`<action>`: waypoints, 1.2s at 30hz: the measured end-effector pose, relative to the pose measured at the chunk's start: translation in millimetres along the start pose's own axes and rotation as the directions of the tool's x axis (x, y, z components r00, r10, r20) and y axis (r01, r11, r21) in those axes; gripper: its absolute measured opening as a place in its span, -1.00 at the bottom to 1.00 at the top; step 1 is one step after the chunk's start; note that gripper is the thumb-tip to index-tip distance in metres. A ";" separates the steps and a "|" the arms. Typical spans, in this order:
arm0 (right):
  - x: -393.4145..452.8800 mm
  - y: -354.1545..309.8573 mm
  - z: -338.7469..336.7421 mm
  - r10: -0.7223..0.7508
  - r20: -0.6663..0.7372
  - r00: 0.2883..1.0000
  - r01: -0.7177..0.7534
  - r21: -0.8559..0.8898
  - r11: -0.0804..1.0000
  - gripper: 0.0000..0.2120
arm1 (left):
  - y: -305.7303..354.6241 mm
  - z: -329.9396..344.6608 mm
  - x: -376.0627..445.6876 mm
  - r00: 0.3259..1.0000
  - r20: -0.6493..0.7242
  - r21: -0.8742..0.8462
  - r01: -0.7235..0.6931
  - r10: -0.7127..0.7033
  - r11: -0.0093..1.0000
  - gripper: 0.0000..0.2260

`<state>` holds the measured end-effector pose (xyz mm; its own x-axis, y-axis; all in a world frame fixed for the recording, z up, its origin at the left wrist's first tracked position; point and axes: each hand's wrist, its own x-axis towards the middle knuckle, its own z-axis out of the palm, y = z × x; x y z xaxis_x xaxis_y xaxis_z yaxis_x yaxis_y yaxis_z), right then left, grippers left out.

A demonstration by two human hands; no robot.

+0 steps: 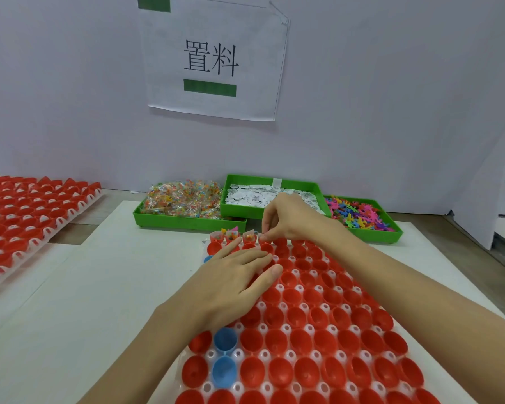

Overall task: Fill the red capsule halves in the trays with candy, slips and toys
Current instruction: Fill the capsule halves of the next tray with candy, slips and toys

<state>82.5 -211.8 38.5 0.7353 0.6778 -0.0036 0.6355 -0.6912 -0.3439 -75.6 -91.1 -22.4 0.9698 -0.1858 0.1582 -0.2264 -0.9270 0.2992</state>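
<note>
Landmark: clear tray (274, 357) of red capsule halves (303, 336), spread across the white board (99, 287) at centre front. Two blue halves (224, 354) in its near-left cells, a third blue one just visible at the far-left edge beside the left hand. Three candy packets (233, 236) standing in the far-left row of that tray.

Well left of the tray: a second tray (27, 217), filled with red halves, white showing inside many.

Behind the tray, along the wall, three green bins: candy bin (184, 221) heaped with clear packets of coloured sweets, slip bin (270, 182) heaped with white paper slips, toy bin (391, 234) holding bright plastic figures.

On the wall above the bins: paper sign (213, 62) with two black characters and a green bar.

Over the tray's far-left part: left hand (233, 284), palm down, fingers straight and together, lying flat on the red halves, gripping nothing.

At the tray's far edge, just right of the candy packets: right hand (292, 221), fingertips curled together in a pinch above a red half; whatever is pinched too small to make out.
</note>
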 end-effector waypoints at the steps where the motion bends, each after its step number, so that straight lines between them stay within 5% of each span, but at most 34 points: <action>1: 0.1 -1.1 -4.3 -0.002 0.030 1.000 0.003 -0.009 1.000 -0.89 | -0.1 -0.1 0.0 1.000 0.000 0.004 -0.002 0.002 1.000 -0.18; 5: 1.2 -1.5 -20.7 -0.021 0.156 0.988 0.030 -0.056 0.998 -0.89 | 0.2 -0.1 0.3 1.000 -0.001 0.006 0.000 0.000 1.000 -0.22; 24: -7.4 -7.3 -22.5 -0.041 0.090 0.995 0.054 -0.138 0.989 -0.84 | 0.0 -4.1 0.2 0.999 -0.041 -0.027 -0.029 0.028 0.999 -0.29; 27: -13.5 -8.4 -29.3 -0.051 0.000 0.999 0.051 -0.074 0.996 -0.83 | -4.4 -15.8 -3.6 0.988 -0.151 -0.076 -0.042 0.030 0.996 -0.38; 33: -53.9 17.0 -37.4 -0.031 -0.182 0.983 0.057 0.143 0.988 -0.83 | -64.5 -37.4 -17.4 0.869 -0.420 -0.095 0.244 -0.261 0.965 -0.57; 36: -83.1 36.1 -30.8 -0.005 -0.270 0.963 0.071 0.236 0.969 -0.82 | -95.0 -34.5 -22.9 0.814 -0.441 -0.070 0.387 -0.377 0.919 -0.60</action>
<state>51.6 -300.8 55.3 0.7684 0.5882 0.2521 0.6128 -0.5628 -0.5548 -79.4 12.4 -22.0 0.8349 0.3417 0.4315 0.1609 -0.9012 0.4023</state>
